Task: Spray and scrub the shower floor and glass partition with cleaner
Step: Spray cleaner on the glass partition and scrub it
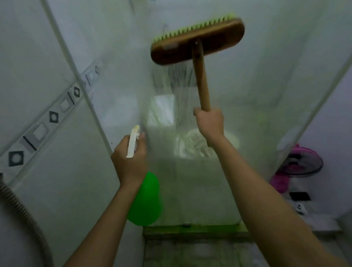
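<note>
A wet, streaked glass partition fills the middle of the head view. My right hand grips the wooden handle of a scrub brush, held high with its green bristles against the glass. My left hand grips the white trigger head of a green spray bottle, nozzle pointing at the glass. The tiled shower floor shows below, behind a low step.
A white tiled wall with a patterned border strip stands at left, and a grey corrugated hose hangs along it. Through the glass at right sit a pink fan and small items. The step lies under the glass.
</note>
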